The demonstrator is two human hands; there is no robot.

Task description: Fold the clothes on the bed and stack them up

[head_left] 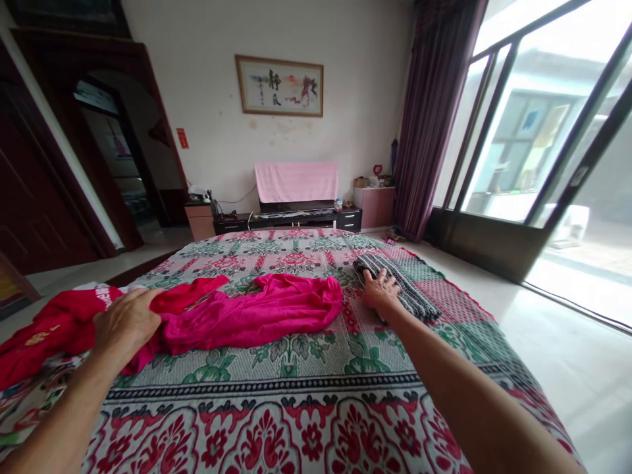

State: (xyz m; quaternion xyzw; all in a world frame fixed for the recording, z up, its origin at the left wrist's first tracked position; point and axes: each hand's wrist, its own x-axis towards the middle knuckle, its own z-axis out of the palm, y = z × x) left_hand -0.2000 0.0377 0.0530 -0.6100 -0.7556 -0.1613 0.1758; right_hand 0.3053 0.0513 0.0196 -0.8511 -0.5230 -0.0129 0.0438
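Note:
A bright pink garment lies crumpled across the middle of the patterned bedspread. My left hand is closed at the left, between the pink garment and a heap of red clothing; the fingertips are hidden, so what it grips cannot be made out. A piece of red cloth lies just right of that hand. On the right, my right hand rests with fingers spread on a folded black-and-white striped knit item, holding nothing.
Beyond the bed's far edge stands a low black cabinet with a pink cloth draped above it. Purple curtains and glass doors are on the right. A dark doorway is at the left.

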